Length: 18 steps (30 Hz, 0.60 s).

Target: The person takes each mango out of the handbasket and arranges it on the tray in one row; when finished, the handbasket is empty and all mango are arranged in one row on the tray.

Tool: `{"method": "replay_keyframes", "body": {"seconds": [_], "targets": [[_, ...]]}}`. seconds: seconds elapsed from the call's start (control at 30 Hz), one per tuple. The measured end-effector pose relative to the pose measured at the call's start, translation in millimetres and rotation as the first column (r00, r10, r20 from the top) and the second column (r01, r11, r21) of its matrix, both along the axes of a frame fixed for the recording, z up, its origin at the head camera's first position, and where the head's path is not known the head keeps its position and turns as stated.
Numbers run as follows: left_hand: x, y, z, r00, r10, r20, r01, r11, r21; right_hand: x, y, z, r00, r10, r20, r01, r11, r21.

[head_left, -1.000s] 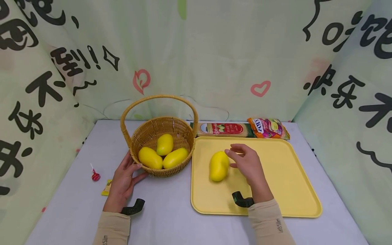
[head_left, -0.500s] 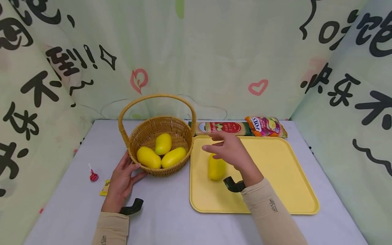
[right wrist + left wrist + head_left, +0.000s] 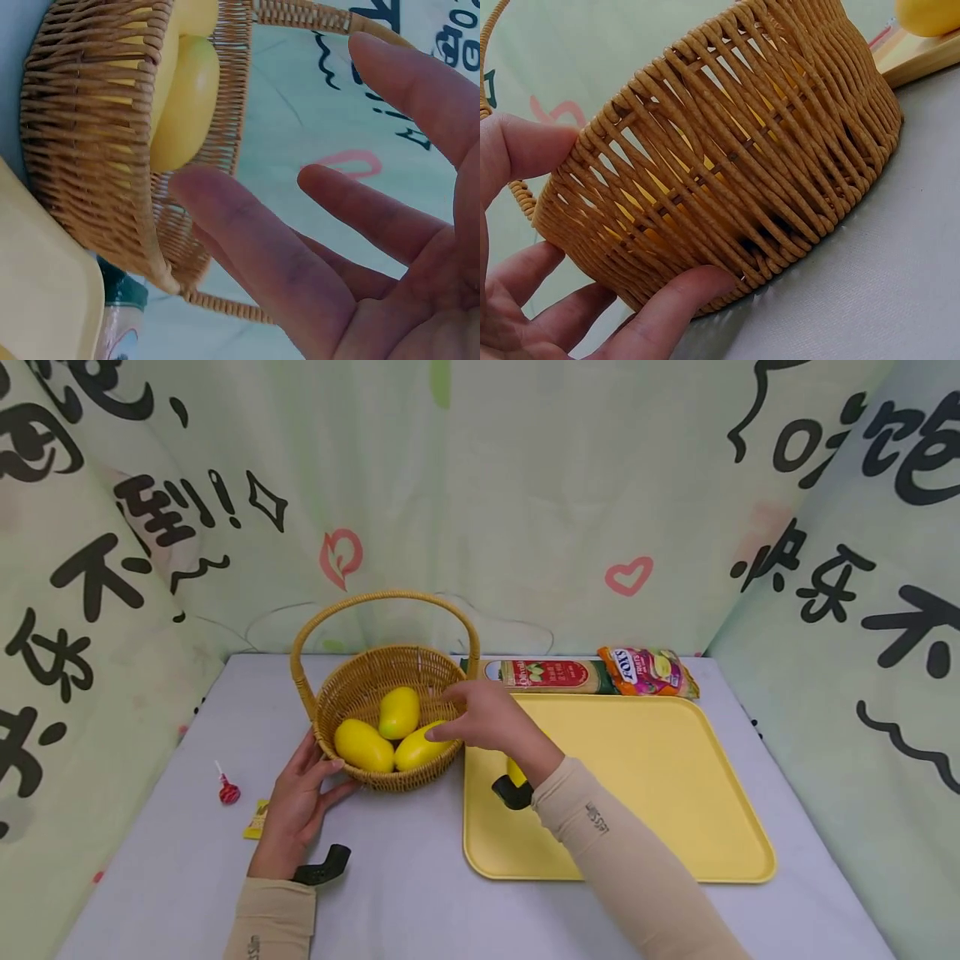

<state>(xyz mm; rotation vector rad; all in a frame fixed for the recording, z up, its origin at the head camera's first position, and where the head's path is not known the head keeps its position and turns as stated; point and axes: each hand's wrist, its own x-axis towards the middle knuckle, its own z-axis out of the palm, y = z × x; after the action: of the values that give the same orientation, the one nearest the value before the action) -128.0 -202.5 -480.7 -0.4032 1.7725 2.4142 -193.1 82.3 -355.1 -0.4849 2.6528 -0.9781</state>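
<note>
A brown wicker basket (image 3: 375, 672) with a tall arched handle holds three yellow mangoes (image 3: 399, 712). My left hand (image 3: 294, 806) grips its near left side; in the left wrist view the thumb lies at the rim and fingers (image 3: 667, 315) touch the woven wall. My right hand (image 3: 487, 718) is over the basket's right rim, fingers spread and holding nothing. In the right wrist view its fingertips (image 3: 195, 187) overlap the basket opening, close to a mango (image 3: 187, 105). Another mango (image 3: 516, 773) lies on the yellow tray (image 3: 637, 793), mostly hidden under my right wrist.
Behind the tray lie a long package with a red label (image 3: 555, 674) and a FOX'S candy bag (image 3: 651, 672). At left are a red lollipop (image 3: 228, 792) and a small yellow packet (image 3: 257, 820). Printed curtains surround the white table (image 3: 405, 893).
My right hand has moved left from beside the mango on the tray, passing over it to the basket's right rim. The left hand keeps its place on the basket.
</note>
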Motion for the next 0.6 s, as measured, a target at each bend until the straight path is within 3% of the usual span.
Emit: {"method": "replay_keyframes", "body": {"seconds": [0.23, 0.6], "targets": [[-1.3, -0.5, 1.7, 1.000, -0.002, 0.000, 0.002, 1.000, 0.012, -11.2, -25, -8.0, 0.998, 0.053, -0.027, -0.052, 0.997, 0.056], [-1.2, -0.4, 0.0, 1.000, 0.002, 0.008, -0.002, 1.000, 0.009, -17.5, -57, -19.3, 0.997, 0.039, 0.064, -0.045, 0.994, 0.101]]}}
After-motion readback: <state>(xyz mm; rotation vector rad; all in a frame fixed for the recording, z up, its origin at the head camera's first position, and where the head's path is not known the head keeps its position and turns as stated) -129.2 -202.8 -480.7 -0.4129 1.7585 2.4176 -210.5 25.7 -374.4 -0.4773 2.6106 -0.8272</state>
